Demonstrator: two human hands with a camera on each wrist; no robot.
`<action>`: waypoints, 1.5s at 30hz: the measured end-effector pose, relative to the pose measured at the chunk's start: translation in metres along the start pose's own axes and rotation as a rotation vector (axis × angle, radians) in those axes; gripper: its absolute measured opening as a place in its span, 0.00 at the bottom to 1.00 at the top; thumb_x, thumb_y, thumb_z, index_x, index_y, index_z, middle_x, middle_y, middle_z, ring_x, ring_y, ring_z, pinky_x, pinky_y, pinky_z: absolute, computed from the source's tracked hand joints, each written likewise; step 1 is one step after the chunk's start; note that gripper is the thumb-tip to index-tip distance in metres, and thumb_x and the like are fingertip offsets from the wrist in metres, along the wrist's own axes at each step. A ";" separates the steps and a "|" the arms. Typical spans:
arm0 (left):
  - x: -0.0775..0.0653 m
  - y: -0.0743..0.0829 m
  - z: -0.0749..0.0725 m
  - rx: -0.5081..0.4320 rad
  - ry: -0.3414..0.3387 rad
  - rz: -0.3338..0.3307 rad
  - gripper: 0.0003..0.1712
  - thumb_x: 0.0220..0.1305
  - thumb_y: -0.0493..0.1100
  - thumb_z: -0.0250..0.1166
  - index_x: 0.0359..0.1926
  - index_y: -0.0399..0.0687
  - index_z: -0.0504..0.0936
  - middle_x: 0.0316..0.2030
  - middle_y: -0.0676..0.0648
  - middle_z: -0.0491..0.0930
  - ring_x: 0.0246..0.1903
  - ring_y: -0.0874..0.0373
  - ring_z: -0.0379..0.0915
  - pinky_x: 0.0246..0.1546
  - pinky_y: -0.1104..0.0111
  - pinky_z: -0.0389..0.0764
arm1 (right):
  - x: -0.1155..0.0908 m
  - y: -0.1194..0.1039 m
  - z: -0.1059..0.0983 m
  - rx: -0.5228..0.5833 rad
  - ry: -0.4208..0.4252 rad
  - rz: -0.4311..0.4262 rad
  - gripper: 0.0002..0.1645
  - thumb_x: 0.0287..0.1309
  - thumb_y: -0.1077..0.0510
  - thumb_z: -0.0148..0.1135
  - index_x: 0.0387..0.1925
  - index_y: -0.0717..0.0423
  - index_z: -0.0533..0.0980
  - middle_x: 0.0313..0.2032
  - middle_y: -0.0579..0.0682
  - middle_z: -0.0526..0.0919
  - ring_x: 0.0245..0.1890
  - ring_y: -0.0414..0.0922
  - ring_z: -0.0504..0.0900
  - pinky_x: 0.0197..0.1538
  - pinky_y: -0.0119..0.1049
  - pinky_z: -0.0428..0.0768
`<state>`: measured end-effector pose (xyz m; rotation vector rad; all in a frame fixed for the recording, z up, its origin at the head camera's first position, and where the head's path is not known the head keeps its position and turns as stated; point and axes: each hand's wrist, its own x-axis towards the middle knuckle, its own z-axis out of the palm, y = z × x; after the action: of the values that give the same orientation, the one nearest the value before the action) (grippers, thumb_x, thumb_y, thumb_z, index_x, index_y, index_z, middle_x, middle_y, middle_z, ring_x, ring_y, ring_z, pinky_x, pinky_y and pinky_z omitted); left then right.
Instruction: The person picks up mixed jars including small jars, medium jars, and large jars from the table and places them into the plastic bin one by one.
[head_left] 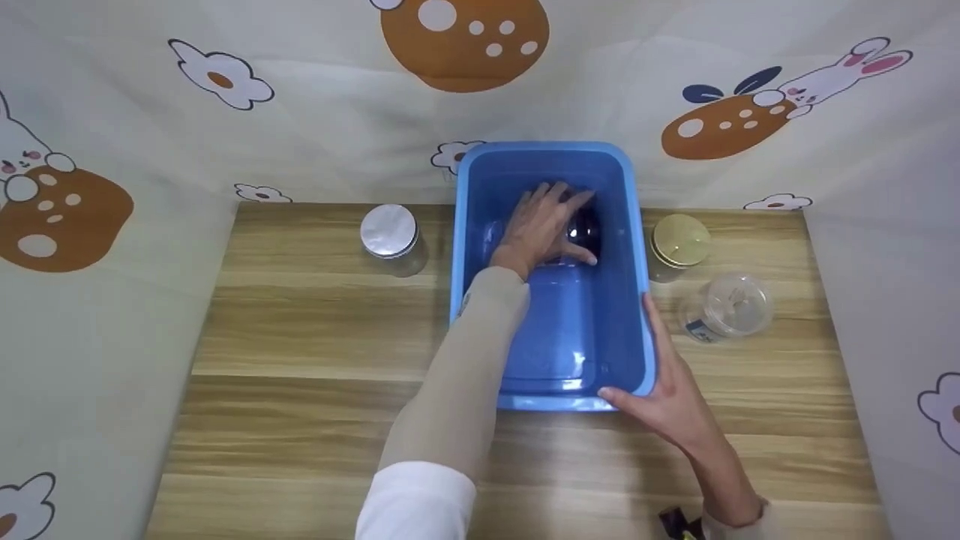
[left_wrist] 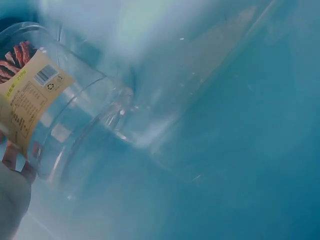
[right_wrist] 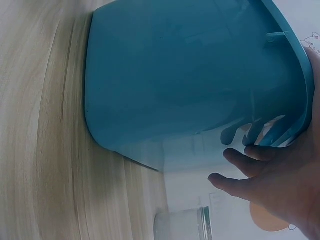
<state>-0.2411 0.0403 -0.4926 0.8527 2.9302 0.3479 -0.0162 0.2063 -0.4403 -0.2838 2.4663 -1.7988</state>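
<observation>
A deep blue plastic bin (head_left: 551,401) stands on the wooden table. Inside it, toward the far end, my left hand (head_left: 541,225) grips a clear plastic jar, spreading across it and partly covering it; a dark, shiny part of the jar shows beside the thumb. The left wrist view shows the jar (left_wrist: 75,125) lying tilted, with a tan label (left_wrist: 35,95) and red strips pictured or contained at one end. My right hand (head_left: 671,397) braces the bin's near right corner, thumb on the front rim. In the right wrist view its extended fingers (right_wrist: 240,162) rest along the outer wall.
A silver-lidded jar (head_left: 391,236) stands left of the bin. On the right are a gold-lidded jar (head_left: 679,244) and a clear-lidded jar (head_left: 731,307). Patterned cloth (head_left: 330,135) rises behind the table. A small dark object (head_left: 675,521) lies near my right wrist.
</observation>
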 end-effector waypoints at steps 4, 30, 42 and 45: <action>0.002 0.001 -0.006 0.010 -0.005 -0.004 0.62 0.28 0.84 0.52 0.69 0.69 0.51 0.64 0.52 0.58 0.60 0.53 0.56 0.60 0.56 0.60 | 0.000 0.000 0.000 -0.004 -0.001 0.019 0.71 0.32 0.64 0.76 0.71 0.48 0.38 0.68 0.58 0.51 0.62 0.55 0.60 0.60 0.48 0.62; -0.004 0.033 -0.069 -0.019 -0.113 0.050 0.66 0.26 0.88 0.45 0.70 0.66 0.47 0.67 0.55 0.53 0.65 0.56 0.52 0.62 0.57 0.58 | 0.001 0.001 -0.003 -0.020 -0.004 0.012 0.71 0.34 0.66 0.75 0.71 0.48 0.37 0.68 0.60 0.50 0.62 0.57 0.59 0.59 0.54 0.63; -0.018 0.046 -0.103 0.011 -0.101 0.083 0.65 0.25 0.88 0.46 0.69 0.72 0.45 0.67 0.55 0.54 0.64 0.54 0.53 0.62 0.55 0.58 | 0.001 0.001 -0.001 0.002 -0.007 0.022 0.71 0.32 0.66 0.76 0.71 0.48 0.37 0.68 0.55 0.51 0.63 0.53 0.59 0.60 0.38 0.64; -0.019 0.050 -0.112 0.025 -0.088 0.090 0.65 0.24 0.88 0.46 0.69 0.73 0.44 0.67 0.55 0.53 0.64 0.53 0.52 0.62 0.55 0.57 | 0.001 0.000 -0.001 -0.024 0.000 0.015 0.71 0.32 0.65 0.76 0.71 0.50 0.38 0.68 0.56 0.52 0.63 0.52 0.59 0.61 0.32 0.62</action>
<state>-0.2138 0.0490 -0.3724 0.9788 2.8278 0.2717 -0.0171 0.2068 -0.4402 -0.2668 2.4846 -1.7644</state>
